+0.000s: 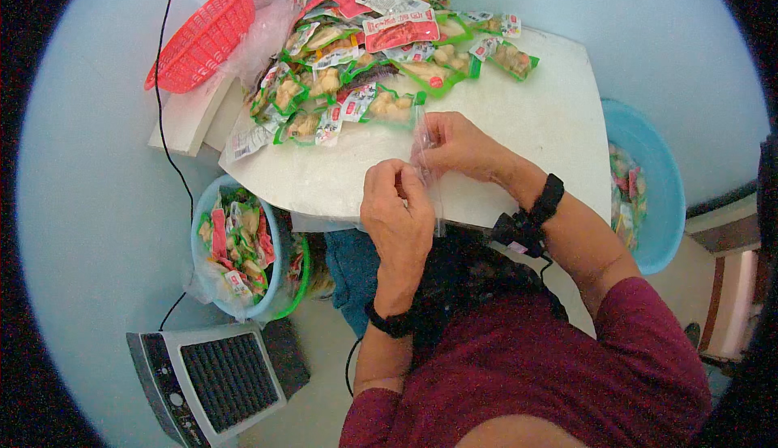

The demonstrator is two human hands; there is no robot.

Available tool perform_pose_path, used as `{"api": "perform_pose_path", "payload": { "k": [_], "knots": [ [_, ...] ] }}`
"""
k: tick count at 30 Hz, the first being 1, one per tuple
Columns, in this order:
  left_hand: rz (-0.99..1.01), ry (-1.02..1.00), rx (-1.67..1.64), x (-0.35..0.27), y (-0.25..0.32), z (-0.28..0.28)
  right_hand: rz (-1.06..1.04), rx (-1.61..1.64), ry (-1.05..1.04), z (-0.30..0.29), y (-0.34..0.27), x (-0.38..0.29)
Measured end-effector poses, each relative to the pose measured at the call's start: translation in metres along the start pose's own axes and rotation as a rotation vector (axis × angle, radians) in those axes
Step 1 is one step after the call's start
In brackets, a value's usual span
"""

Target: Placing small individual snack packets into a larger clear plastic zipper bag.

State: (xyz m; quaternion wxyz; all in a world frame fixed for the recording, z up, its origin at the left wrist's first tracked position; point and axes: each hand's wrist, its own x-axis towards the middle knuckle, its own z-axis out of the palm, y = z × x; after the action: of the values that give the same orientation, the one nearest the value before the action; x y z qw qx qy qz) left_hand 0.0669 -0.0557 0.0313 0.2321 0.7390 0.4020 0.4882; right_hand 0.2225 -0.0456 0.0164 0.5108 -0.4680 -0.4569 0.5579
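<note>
A clear plastic bag [433,190] hangs between my two hands over the front edge of the white table [535,114]. My left hand [398,205] pinches its near side between thumb and fingers. My right hand [456,147] grips the bag's upper part, with some fingers hidden by the film. Just beyond my hands lies a heap of small sealed food packets, green, red and clear, with a green-edged packet [392,106] nearest the bag. A red packet [401,30] rests on top of the heap. Whether the bag holds anything cannot be told.
A red plastic basket [203,41] leans at the far left beside crumpled clear film [261,38]. Packets fill a light-blue bucket [276,253] below the table's left side. A blue tub [665,205] with packets stands at the right. An air cooler [228,381] is at lower left; a black cable [159,83] hangs nearby.
</note>
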Motion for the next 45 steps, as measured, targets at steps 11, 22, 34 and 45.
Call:
{"api": "perform_pose_path", "payload": {
  "k": [11, 22, 34, 45],
  "knots": [
    [-0.127, -0.108, 0.112, -0.009, 0.003, 0.006, 0.069, 0.089, 0.000, 0.004, -0.006, -0.001],
    [-0.013, -0.062, 0.111, -0.011, 0.003, 0.000, 0.002, 0.097, -0.063, 0.009, -0.012, -0.006],
    [0.163, 0.341, 0.395, 0.002, 0.034, -0.041, -0.123, -0.231, 0.077, 0.012, -0.001, -0.003],
    [0.125, 0.060, 0.472, -0.013, 0.009, -0.022, -0.016, -0.012, 0.072, 0.012, -0.004, -0.003]
  ]
}}
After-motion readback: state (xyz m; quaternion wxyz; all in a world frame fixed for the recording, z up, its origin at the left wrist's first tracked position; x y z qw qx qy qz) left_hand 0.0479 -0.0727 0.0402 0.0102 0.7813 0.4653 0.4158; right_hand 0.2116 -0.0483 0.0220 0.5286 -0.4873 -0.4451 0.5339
